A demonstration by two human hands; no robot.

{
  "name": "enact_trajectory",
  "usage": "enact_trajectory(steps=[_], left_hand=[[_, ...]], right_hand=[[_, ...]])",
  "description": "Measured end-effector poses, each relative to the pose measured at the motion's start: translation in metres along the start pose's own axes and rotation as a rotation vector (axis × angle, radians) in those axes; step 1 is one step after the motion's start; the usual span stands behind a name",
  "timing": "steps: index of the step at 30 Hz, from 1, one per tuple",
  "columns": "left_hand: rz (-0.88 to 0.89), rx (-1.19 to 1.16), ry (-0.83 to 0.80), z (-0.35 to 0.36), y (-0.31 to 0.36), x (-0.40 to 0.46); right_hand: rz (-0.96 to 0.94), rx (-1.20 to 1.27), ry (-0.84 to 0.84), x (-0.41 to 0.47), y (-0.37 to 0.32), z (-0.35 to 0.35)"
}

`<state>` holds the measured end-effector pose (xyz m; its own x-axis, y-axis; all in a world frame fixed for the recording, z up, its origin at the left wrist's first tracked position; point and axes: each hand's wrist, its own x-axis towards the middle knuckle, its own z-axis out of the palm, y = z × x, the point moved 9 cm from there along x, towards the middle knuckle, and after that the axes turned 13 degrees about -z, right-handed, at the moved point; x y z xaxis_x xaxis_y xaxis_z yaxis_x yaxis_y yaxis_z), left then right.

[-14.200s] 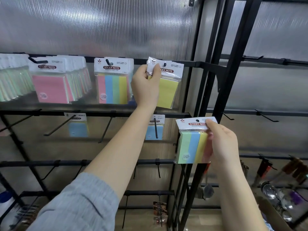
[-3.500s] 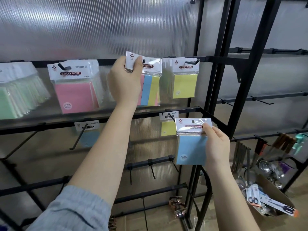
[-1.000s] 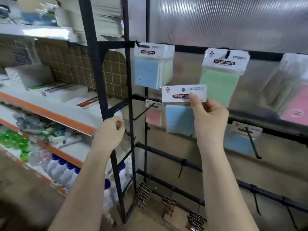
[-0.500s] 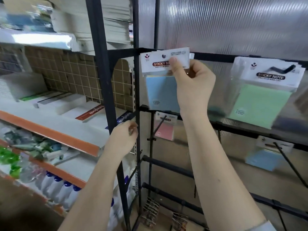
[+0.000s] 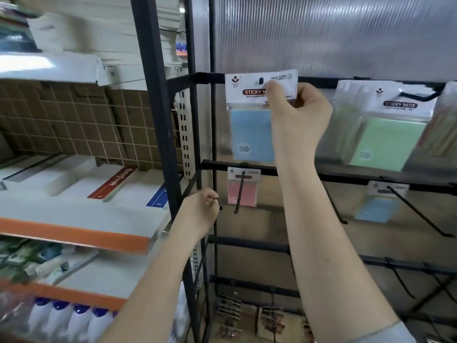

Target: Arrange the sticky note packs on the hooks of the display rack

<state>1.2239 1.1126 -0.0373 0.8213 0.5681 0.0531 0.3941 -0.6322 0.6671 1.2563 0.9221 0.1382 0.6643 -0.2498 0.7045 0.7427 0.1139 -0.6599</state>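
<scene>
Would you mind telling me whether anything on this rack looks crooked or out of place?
Nothing stands out. The blue pack the right hand pinches at the top-row hook sits level, and the green pack, pink pack and lower blue pack hang straight.
</scene>
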Motion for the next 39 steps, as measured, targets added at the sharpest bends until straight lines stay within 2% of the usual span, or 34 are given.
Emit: enact_trajectory(steps=[8,13,17,21,25,34,36,39], left_hand=[[0.028,-0.032,-0.063,0.008,0.002,0.003],[0.016,-0.042,-0.076,0.011,0.001,0.007],[-0.006,-0.087,-0.093,0.014,0.0,0.009],[-0.059,-0.158,-0.139,0.024,0.002,0.017],[-0.193,-0.189,-0.166,0.035,0.006,0.039],[-0.217,-0.204,-0.246,0.078,0.013,0.082],[-0.204,-0.239,-0.229,0.086,0.014,0.086],[-0.184,-0.283,-0.106,0.088,0.01,0.088]], right_hand=[[0.028,-0.143,0.008,0.008,0.029,0.005],[-0.061,-0.286,-0.01,0.022,0.027,0.006],[-0.067,-0.287,0.006,0.025,0.034,-0.002],[-0.078,-0.275,0.068,0.012,0.038,-0.027],[-0.058,-0.306,0.046,-0.012,0.045,-0.06],[0.052,-0.414,-0.004,-0.058,0.08,-0.126],[0.063,-0.421,-0.002,-0.061,0.083,-0.136],[0.074,-0.432,0.013,-0.061,0.087,-0.148]])
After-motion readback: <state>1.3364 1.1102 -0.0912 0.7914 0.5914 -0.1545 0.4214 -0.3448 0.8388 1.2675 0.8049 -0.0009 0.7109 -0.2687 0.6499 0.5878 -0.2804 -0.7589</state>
